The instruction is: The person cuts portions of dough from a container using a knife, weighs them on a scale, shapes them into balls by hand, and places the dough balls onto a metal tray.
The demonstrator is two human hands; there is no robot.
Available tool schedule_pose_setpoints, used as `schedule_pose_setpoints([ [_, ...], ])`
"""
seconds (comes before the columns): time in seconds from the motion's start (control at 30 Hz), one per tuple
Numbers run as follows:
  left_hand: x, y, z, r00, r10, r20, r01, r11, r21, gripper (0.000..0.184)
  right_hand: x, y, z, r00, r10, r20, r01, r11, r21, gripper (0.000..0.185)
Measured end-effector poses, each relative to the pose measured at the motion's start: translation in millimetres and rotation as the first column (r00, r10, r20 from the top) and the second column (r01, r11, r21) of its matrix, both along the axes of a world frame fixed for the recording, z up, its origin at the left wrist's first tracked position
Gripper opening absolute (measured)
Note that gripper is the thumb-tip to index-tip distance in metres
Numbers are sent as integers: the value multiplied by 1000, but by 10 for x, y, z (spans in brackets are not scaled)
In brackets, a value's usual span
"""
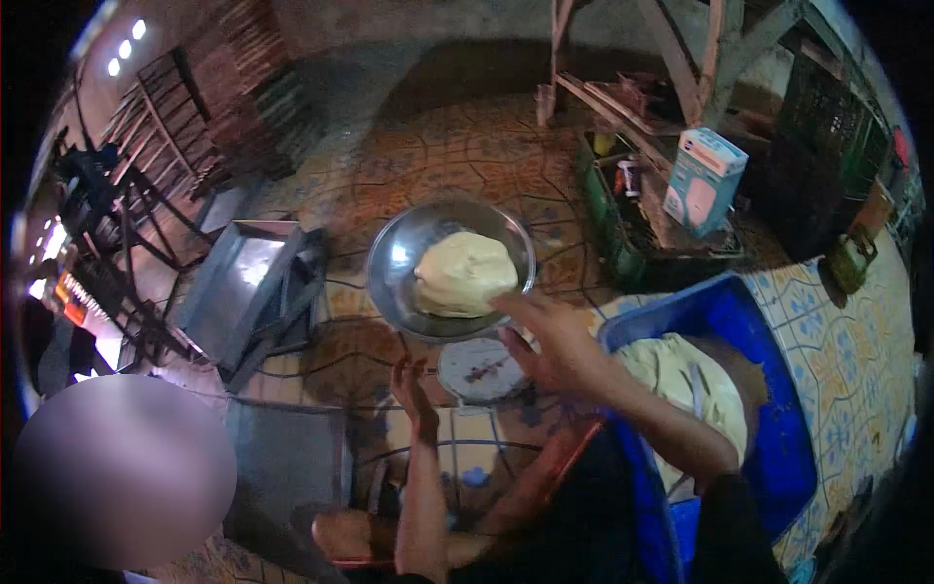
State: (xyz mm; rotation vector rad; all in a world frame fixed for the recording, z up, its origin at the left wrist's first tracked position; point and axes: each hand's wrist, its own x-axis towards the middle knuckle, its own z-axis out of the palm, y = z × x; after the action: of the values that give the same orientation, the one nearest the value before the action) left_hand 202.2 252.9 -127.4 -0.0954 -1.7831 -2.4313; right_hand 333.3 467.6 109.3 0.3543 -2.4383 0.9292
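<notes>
Head view: I see the dough (469, 277) sitting in the metal bowl (391, 284) on the tiled floor (438, 165). My right hand (553, 341), unclenched, reaches to the bowl's edge near the dough; I can't tell if they touch. My left hand (415, 394), open and empty, is near the round lid (459, 362).

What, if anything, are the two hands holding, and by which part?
Nothing appears held. The left hand is open; the right hand reaches the edge of the dough, perhaps touching, not gripping.
</notes>
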Motion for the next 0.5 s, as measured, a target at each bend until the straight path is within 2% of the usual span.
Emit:
schedule_pose_setpoints([
  [0.03, 109, -13, 209, 995, 94, -24, -92, 993, 78, 43, -422, -69, -46, 993, 67, -95, -60, 996, 67, 38],
  [0.1, 164, 202, 1258, 982, 66, 177, -117, 948, 297, 40, -1090, -199, -202, 983, 171, 66, -182, 947, 265, 38],
  [0.13, 41, 293, 1417, 995, 66, 78, -82, 972, 219, 43, -1271, -297, -354, 981, 188, 58, -196, 941, 277, 38],
  [0.17, -59, 354, 1535, 998, 62, -19, -58, 988, 142, 47, -1418, -390, -499, 998, 35, 43, -53, 831, 554, 34],
  [0.2, -172, 424, 1581, 996, 82, -25, -77, 984, 163, 47, -1528, -450, -587, 994, -107, -25, 86, 624, 777, 31],
  [0.23, -280, 501, 1602, 987, 162, -2, -162, 986, 32, 41, -1592, -482, -607, 995, -91, -33, 82, 610, 788, 31],
  [0.27, -329, 552, 1604, 971, 240, 13, -238, 966, -101, 35, -1641, -487, -622, 988, -111, 106, 32, 825, 565, 29],
  [0.3, -291, 572, 1678, 969, 248, 7, -247, 966, -83, 35, -1680, -482, -603, 966, -88, 241, 18, 959, 281, 27],
  [0.33, -245, 585, 1754, 960, 277, 43, -261, 939, -224, 35, -1697, -435, -559, 970, -84, 229, 13, 956, 293, 27],
  [0.37, -192, 560, 1822, 948, 310, 76, -263, 894, -364, 34, -1680, -354, -520, 963, -55, 264, 54, 998, 12, 26],
  [0.4, -281, 557, 1673, 946, 316, 70, -272, 895, -354, 34, -1669, -264, -521, 956, -13, 292, 95, 958, -270, 24],
  [0.43, -528, 602, 1373, 920, 392, 4, -344, 813, -470, 33, -1753, -136, -594, 961, 176, 214, 36, 687, -726, 36],
  [0.47, -685, 645, 1207, 885, 461, -67, -415, 713, -565, 32, -1701, 112, -457, 987, 155, 46, -102, 816, -569, 36],
  [0.5, -673, 648, 1167, 876, 481, -37, -442, 769, -461, 29, -1637, 287, -320, 978, 170, -119, -202, 907, -369, 37],
])
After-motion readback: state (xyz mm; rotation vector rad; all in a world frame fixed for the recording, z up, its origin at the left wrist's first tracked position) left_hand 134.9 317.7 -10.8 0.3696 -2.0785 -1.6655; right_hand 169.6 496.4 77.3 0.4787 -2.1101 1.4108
